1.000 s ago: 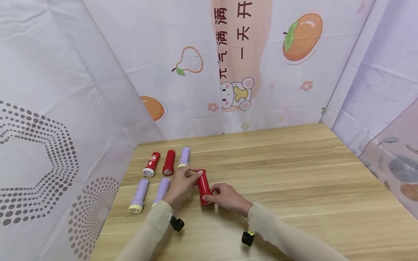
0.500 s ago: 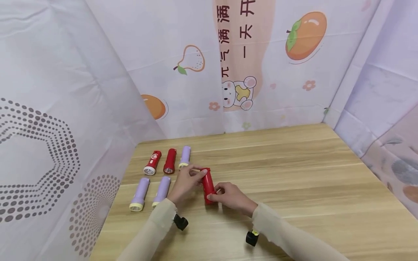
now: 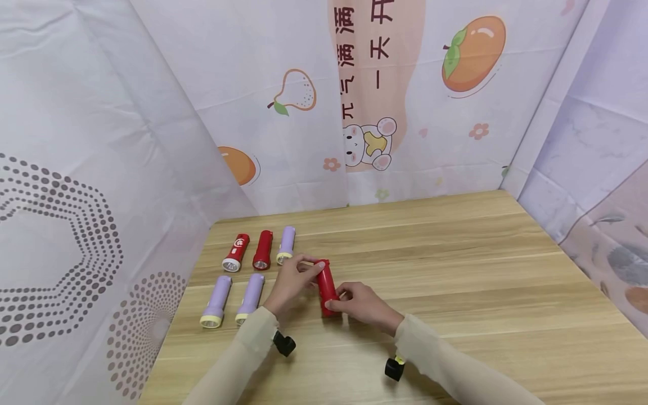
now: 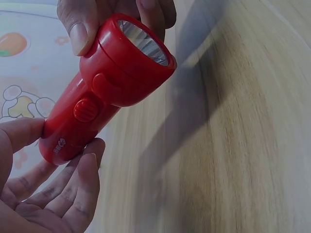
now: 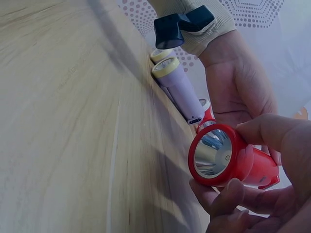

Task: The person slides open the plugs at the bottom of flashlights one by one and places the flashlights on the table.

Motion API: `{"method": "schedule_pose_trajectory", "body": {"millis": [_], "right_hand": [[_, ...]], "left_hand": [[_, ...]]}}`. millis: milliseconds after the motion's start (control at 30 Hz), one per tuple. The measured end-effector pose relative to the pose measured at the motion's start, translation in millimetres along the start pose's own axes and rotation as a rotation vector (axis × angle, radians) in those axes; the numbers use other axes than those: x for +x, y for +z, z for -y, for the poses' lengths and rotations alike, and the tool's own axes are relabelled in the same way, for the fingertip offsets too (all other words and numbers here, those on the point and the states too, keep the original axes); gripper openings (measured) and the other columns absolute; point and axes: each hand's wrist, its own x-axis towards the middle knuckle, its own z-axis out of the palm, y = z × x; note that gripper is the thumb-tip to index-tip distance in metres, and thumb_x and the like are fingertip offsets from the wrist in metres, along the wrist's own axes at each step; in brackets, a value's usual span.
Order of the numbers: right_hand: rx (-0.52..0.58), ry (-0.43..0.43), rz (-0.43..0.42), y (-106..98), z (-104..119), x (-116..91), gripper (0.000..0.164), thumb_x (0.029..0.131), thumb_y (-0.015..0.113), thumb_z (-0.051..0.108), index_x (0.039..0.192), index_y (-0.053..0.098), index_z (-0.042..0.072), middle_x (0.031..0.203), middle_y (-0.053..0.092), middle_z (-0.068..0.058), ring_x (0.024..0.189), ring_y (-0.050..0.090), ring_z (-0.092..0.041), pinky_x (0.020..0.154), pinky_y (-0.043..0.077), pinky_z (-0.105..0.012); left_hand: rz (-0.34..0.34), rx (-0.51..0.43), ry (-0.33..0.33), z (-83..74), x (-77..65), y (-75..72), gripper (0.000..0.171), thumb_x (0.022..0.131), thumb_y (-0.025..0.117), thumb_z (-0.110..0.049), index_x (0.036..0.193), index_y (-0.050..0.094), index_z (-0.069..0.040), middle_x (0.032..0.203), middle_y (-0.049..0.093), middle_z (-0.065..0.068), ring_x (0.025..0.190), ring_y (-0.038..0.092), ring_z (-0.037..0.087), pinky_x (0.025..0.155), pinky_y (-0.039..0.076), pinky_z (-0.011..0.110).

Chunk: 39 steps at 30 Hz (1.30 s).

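Observation:
Both hands hold a red flashlight point(image 3: 327, 286) between them. At its tail end, my left hand point(image 3: 293, 284) pinches the body between thumb and fingers. The thumb and fingers of my right hand point(image 3: 365, 305) grip the wider lamp head. In the left wrist view the flashlight point(image 4: 109, 73) shows its ribbed switch and small white print, and its shadow falls on the table apart from it. A clear lens over a silver reflector faces the camera in the right wrist view, on the same flashlight point(image 5: 214, 153).
Left on the wooden table point(image 3: 430, 253), a red flashlight with a white rim point(image 3: 236, 253), an all-red flashlight point(image 3: 263, 250) and a lilac flashlight point(image 3: 286, 244) form the back row. Two more lilac flashlights, one left point(image 3: 216, 301) and one right point(image 3: 251, 298), lie in front. Printed curtains surround the table.
Both hands and the red flashlight between them have shifted slightly to the right. The grip looks the same, and the flashlights on the table stay in place.

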Motion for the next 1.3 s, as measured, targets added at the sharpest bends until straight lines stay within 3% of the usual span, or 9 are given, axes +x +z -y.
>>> {"method": "schedule_pose_trajectory", "body": {"millis": [167,400,800,1300], "right_hand": [[0.009,0.004,0.008,-2.9,-1.7,-0.7,0.039,0.082,0.072,0.045,0.102,0.065,0.012,0.088,0.064,-0.004,0.078,0.055,-0.019,0.064,0.044,-0.032],[0.012,0.003,0.005,-9.1,-2.5,-3.0,0.039,0.081,0.072,0.045,0.103,0.064,0.013,0.089,0.064,-0.003,0.078,0.056,-0.020,0.065,0.046,-0.032],[0.036,-0.001,0.011,-17.6,-4.3,-8.7,0.038,0.083,0.071,0.043,0.104,0.064,0.012,0.091,0.064,-0.005,0.083,0.058,-0.025,0.067,0.047,-0.033],[0.001,-0.003,-0.009,-30.2,-14.0,-17.6,0.038,0.083,0.071,0.044,0.105,0.065,0.013,0.089,0.063,-0.004,0.079,0.054,-0.018,0.065,0.043,-0.032]], "left_hand": [[0.010,-0.023,-0.001,0.6,1.9,3.1,0.041,0.089,0.068,-0.032,0.118,0.058,-0.006,0.098,0.069,0.014,0.075,0.068,0.030,0.072,0.054,0.054],[-0.005,0.010,0.011,-2.4,3.5,7.5,0.038,0.085,0.071,-0.036,0.112,0.061,-0.012,0.094,0.070,0.009,0.077,0.069,0.028,0.072,0.055,0.050],[0.011,-0.005,0.045,-3.8,8.6,15.3,0.041,0.085,0.073,-0.034,0.113,0.061,-0.007,0.096,0.069,0.014,0.077,0.069,0.026,0.075,0.054,0.052],[0.042,-0.042,0.051,-9.3,11.6,31.2,0.035,0.086,0.072,-0.028,0.111,0.060,-0.007,0.094,0.069,0.013,0.075,0.069,0.025,0.073,0.055,0.052]]}}
